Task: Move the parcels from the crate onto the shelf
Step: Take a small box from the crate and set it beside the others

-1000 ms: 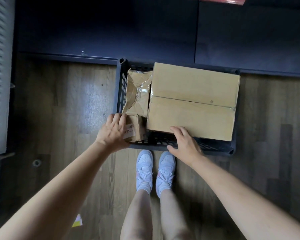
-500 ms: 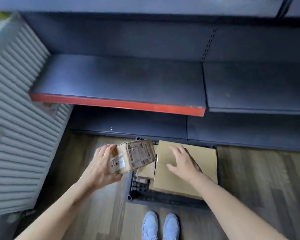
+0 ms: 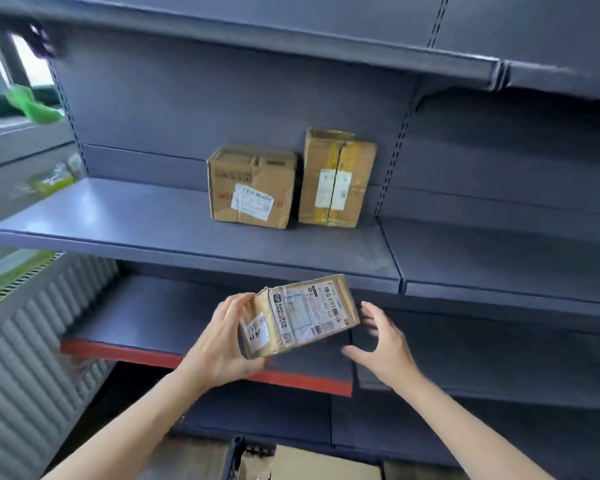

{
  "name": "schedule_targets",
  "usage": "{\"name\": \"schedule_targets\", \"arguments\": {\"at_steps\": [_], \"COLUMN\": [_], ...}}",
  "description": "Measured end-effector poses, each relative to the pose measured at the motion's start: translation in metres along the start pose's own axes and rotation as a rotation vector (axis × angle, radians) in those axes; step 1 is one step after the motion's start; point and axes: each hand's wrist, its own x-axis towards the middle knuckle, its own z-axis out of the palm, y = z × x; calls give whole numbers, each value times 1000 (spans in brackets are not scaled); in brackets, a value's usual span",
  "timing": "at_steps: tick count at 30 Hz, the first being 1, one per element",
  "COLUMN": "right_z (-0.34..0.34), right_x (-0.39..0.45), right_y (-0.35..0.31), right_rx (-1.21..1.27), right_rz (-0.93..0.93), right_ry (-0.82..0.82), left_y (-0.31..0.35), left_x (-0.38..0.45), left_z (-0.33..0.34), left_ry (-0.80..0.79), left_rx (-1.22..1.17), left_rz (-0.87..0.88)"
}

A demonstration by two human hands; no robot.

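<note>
My left hand (image 3: pixel 222 344) grips a small brown parcel (image 3: pixel 298 315) with white labels, held in the air in front of the shelving. My right hand (image 3: pixel 385 344) is just right of the parcel, fingers spread, not touching it. On the middle grey shelf (image 3: pixel 136 223) stand two cardboard parcels: a squat one (image 3: pixel 252 187) and a taller one (image 3: pixel 336 176) to its right. At the bottom edge, the black crate (image 3: pixel 236 455) shows only a corner, with a large flat box (image 3: pixel 323 467) inside.
A lower shelf with a red front edge (image 3: pixel 136 356) lies beneath my hands. More grey shelves run above and to the right (image 3: pixel 499 254). A ribbed grey radiator (image 3: pixel 25 348) stands at the left under a window sill.
My left hand has lifted the small parcel out of the crate up to shelf height. My right hand left the large box and rose beside the parcel. The view has tilted up.
</note>
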Motion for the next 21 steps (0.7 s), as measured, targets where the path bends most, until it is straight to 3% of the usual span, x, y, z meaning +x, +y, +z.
{"name": "schedule_targets", "arguments": {"at_steps": [5, 11, 21], "right_z": [-59, -110, -146], "right_x": [14, 35, 45], "right_y": [-47, -98, -150], "right_rx": [45, 139, 300], "right_rz": [-130, -279, -423], "right_ry": [105, 346, 520], "left_y": [47, 89, 120], "left_x": [57, 106, 114], "left_z": [-34, -66, -69], "left_ry": [76, 156, 368], "left_rx": [13, 39, -90], "left_rz": [130, 260, 243]}}
